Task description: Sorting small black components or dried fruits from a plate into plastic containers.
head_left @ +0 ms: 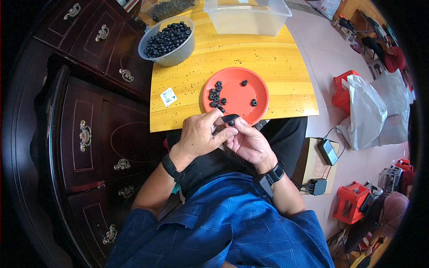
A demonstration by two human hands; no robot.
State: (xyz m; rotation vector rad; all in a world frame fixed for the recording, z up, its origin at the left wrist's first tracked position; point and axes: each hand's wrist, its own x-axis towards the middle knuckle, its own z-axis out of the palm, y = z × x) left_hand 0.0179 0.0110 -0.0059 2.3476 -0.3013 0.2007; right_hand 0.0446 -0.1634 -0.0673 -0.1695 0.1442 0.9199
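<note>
My left hand (199, 132) and my right hand (251, 144) meet at the near edge of the red plastic dish (241, 96). A dark, flat, blade-like piece (229, 118) sticks out from my left fingers toward my right fingertips. Just under it, a small round black part (231, 124) is pinched by my right fingers; its exact shape is partly covered. Inside the dish, several small black ring-shaped parts (216, 99) lie grouped at the left. Two others, one black part (244, 82) and another (254, 102), sit apart on the right.
A clear tub (178, 57) heaped with black parts stands at the table's far left. Behind are a clear bin (248, 20) and a container of dark pieces (172, 9). Black crumbs and a printed white label (168, 97) lie on the yellow table (286, 67). Dark cabinets (96, 129) border the left.
</note>
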